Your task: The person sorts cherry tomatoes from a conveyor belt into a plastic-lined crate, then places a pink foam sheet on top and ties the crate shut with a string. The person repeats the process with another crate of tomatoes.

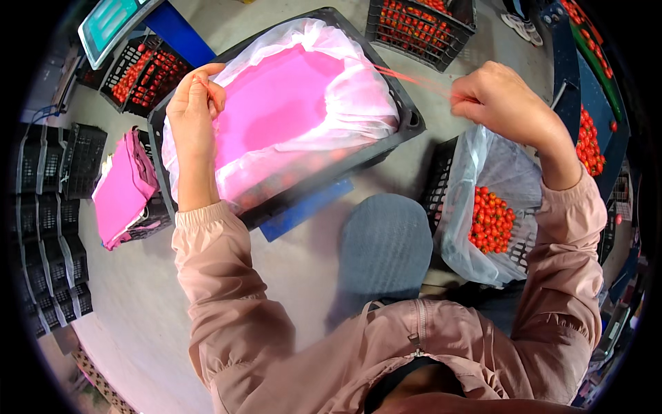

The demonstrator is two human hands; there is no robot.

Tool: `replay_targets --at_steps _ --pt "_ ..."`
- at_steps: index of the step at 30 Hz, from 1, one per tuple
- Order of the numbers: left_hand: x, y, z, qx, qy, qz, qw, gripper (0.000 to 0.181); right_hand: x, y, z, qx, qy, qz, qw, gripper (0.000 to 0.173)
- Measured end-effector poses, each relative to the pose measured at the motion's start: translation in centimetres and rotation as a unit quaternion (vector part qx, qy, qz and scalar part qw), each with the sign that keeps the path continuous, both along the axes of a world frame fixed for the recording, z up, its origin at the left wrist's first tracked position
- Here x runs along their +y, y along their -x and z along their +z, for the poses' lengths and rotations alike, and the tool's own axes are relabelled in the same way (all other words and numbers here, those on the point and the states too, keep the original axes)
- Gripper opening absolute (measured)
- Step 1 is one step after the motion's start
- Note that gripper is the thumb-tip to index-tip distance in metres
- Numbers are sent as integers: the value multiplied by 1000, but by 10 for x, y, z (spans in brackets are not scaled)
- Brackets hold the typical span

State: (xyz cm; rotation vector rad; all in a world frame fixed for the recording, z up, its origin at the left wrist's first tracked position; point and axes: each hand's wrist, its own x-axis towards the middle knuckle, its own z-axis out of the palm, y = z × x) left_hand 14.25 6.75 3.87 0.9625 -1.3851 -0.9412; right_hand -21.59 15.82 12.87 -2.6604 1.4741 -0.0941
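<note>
In front of me a black plastic crate [331,165] holds a thin white liner bag [357,98] with its edge gathered in folds. A bright pink sheet [284,93] covers the contents; red shapes show faintly through the near side of the liner. My right hand [496,101], raised beyond the crate's right corner, grips red strings [408,77] stretched taut from the liner's far edge. Over the crate's left side, my left hand [194,101] pinches a red string between thumb and fingers. Whether both hands hold the same string cannot be seen.
A lined crate of cherry tomatoes [491,220] stands at my right, below my forearm. Tomato-filled crates [419,26] lie beyond. A scale display [111,28] rises at upper left. Pink sheets [124,186] and stacked black crates [49,222] are left. A person's shoes [522,28] show at upper right.
</note>
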Motion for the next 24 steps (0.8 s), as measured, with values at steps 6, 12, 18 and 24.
replay_targets --at_steps 6,12,18,24 --pt "5 5 14 4 -11 -95 995 30 -31 -95 43 -202 -48 104 973 21" --pt "4 -6 18 40 -22 -282 958 24 -120 -262 37 -146 76 322 932 23" --pt "-7 -15 15 312 -146 -283 895 23 -139 -212 -1 -477 163 16 863 23" --pt "-8 -21 25 392 -143 -183 890 16 -127 -205 -127 -529 -9 159 833 53"
